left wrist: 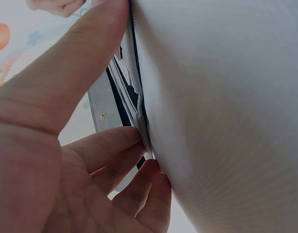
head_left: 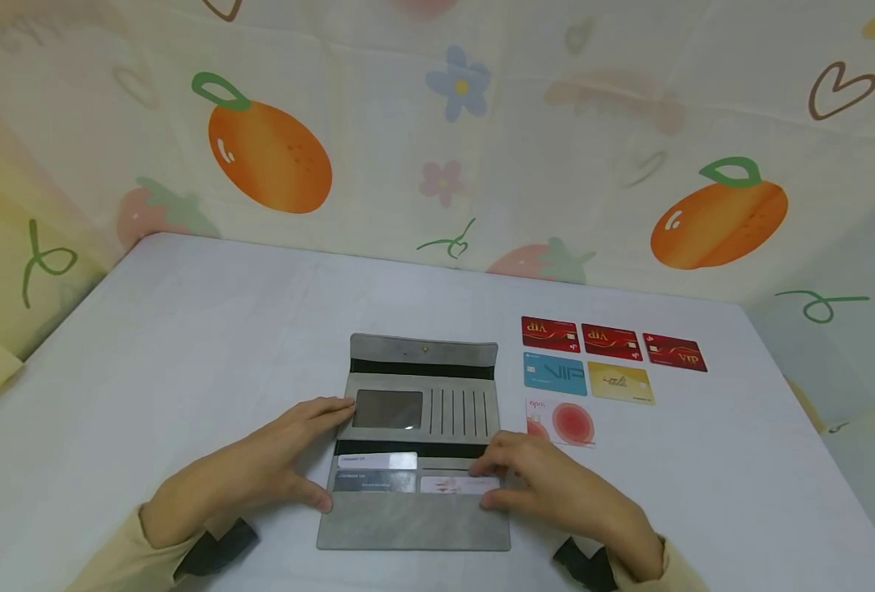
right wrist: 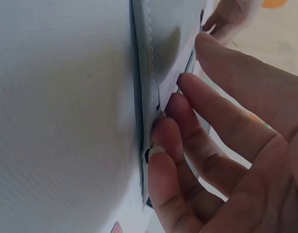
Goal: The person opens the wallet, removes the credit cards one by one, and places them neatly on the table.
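My left hand (head_left: 260, 473) lies flat along the left edge of the open grey wallet (head_left: 417, 444), fingers straight, thumb (left wrist: 66, 82) pressing the lower panel; it steadies and grips nothing. The wallet rests on the counter (head_left: 186, 345) between both hands, its long axis running away from me. My right hand (head_left: 563, 493) is nearer the pink card (head_left: 452, 485) seated in the lower right slot, straight fingertips (right wrist: 161, 141) touching its edge, not pinching. Beyond the right hand, six loose cards (head_left: 608, 366) lie in rows, well apart from it.
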Demonstrator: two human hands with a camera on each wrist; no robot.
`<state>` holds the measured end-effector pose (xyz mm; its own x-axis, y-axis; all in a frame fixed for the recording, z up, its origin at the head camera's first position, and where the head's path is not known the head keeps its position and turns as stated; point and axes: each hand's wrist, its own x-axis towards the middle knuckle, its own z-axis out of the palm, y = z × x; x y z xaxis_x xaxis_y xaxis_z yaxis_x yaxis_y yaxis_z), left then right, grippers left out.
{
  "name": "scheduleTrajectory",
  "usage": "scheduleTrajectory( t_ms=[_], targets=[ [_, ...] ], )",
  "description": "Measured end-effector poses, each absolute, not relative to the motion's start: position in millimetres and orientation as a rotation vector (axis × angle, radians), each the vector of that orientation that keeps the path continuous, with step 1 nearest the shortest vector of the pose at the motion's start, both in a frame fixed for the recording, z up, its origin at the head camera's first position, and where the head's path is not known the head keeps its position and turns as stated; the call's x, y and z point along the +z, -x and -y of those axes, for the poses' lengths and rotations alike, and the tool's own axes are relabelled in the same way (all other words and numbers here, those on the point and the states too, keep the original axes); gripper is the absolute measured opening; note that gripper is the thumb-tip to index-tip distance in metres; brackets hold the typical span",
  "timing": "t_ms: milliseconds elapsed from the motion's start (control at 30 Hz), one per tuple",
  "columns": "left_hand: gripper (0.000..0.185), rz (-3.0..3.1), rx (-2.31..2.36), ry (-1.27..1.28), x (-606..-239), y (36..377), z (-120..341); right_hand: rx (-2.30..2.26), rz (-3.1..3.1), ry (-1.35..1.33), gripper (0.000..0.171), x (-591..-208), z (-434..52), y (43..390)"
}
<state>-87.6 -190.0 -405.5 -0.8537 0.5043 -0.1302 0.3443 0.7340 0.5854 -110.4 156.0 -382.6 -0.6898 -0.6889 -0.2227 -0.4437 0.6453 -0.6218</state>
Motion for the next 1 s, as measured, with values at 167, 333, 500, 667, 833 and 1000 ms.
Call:
scheduleTrajectory(
  t_ms=[167, 333, 500, 667, 833, 1000],
  targets=[
    [0.106, -2.664, 0.813, -0.675, -405.9, 87.6, 190.2, -0.708, -2.440, 0.899, 0.031, -383.2, -153.8, 108.5],
    [0.106, -2.660, 0.822, -0.671, -405.8, 87.6, 190.1, -0.730, -2.445, 0.864, 0.030, -385.0, -152.2, 107.9],
    [0.106, -2.663, 0.816, -0.671, -405.4, 87.9, 189.7, -0.736, -2.455, 0.864, 0.026, -387.7, -150.8, 108.2],
    [0.106, -2.661, 0.817, -0.668, -405.2, 87.6, 189.7, -0.742, -2.458, 0.869, 0.021, -389.7, -150.1, 108.2],
    [0.107, -2.656, 0.818, -0.670, -405.7, 87.9, 189.5, -0.783, -2.432, 0.833, 0.020, -390.6, -150.7, 107.5],
    [0.107, -2.656, 0.824, -0.666, -406.1, 88.1, 189.9, -0.826, -2.407, 0.818, 0.016, -391.5, -151.0, 107.8]
  ],
)
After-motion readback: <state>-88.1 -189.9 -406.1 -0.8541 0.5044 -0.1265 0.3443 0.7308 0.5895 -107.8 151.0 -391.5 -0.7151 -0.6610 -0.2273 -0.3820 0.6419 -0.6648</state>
